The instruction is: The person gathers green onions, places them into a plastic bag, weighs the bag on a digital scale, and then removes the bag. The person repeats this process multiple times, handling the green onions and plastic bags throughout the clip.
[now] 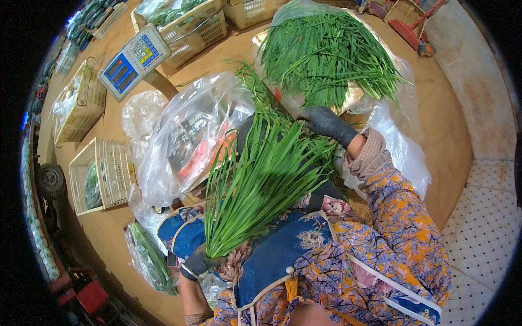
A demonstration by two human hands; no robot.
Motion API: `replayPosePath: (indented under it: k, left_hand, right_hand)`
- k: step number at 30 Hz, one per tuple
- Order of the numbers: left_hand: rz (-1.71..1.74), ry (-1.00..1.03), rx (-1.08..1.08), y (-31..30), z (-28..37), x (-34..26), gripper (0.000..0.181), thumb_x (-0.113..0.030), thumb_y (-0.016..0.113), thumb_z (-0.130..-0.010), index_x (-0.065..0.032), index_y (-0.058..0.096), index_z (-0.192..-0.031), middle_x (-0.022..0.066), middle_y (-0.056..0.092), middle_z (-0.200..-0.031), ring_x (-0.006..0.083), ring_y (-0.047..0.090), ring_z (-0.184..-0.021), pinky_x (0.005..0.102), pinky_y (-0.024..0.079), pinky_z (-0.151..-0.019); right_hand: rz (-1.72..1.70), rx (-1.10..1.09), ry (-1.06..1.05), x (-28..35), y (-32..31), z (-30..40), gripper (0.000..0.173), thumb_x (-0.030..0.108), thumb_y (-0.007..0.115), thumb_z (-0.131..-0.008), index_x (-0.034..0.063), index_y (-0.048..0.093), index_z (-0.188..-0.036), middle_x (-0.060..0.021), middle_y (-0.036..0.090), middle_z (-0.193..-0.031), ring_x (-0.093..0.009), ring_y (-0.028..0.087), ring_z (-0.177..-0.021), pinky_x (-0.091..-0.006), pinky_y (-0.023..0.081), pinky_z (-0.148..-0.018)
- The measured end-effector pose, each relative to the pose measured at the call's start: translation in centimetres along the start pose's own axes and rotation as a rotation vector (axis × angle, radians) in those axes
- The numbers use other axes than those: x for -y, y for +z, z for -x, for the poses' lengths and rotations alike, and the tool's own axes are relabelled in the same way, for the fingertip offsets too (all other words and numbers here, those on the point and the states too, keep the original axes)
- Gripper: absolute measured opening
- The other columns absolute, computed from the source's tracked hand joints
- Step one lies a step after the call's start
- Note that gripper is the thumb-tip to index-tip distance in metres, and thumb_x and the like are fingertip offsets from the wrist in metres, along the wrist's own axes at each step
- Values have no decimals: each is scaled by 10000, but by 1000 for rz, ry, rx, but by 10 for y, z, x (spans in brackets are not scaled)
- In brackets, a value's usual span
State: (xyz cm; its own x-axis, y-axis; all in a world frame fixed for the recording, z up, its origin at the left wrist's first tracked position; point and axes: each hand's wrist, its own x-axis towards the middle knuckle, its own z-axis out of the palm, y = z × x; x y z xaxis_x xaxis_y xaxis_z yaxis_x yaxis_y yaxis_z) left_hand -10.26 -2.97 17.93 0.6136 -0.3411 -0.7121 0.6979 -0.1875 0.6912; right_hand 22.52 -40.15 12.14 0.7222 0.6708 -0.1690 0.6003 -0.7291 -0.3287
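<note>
My left hand [202,261], in a dark glove, grips a bunch of long flat green leaves [261,179], likely garlic chives, by its stem end. The leaves fan out over my lap. My right hand [324,122], also gloved, is at the near edge of a big heap of the same greens [326,53], above loose leaves lying between my legs. Its fingertips are partly hidden, so whether it holds anything is unclear. The heap rests in a plastic-lined pale box. Left of the bunch lies a clear plastic bag [163,171] over something dark and red.
A digital scale [134,61] stands at the upper left, near plastic crates [195,38] of bagged greens. More crates [116,175] stand at the left. A bagged bunch [151,256] lies on the floor by my left arm. A red dustpan [403,34] is at the upper right.
</note>
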Motion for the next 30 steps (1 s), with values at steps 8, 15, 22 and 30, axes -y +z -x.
replayPosePath:
  k: [8,15,22,30]
  left_hand:
    - [-65,67,-3,-2,-2,5,496,-127,675,-663,-40,458,-1100,39,534,-1028,133,476,-889,278,391,-785]
    - [-35,-20,-5,1,2,-5,469,-101,665,-667,-35,466,-1087,50,536,-1026,145,485,-886,273,395,-781]
    - [-87,89,33,-3,-5,12,456,-88,657,-672,-30,468,-1083,54,533,-1036,145,486,-899,277,394,-787]
    - [-45,84,1,3,3,0,440,-55,666,-658,-60,494,-1064,10,557,-978,103,501,-847,258,420,-745]
  right_hand:
    - [148,-37,268,-51,5,17,329,238,508,-745,108,477,-1045,-156,554,-800,-323,537,-718,-404,418,-620]
    - [-136,-69,42,48,-61,-16,455,178,546,-708,155,419,-1144,-150,556,-836,-304,529,-746,-393,417,-639]
    - [68,-128,-305,60,-49,-36,315,150,534,-713,149,496,-1026,-122,544,-745,-300,526,-721,-370,421,-626]
    - [-57,-286,-146,64,-61,-14,254,190,513,-699,102,518,-938,-134,548,-690,-304,541,-638,-396,427,-590]
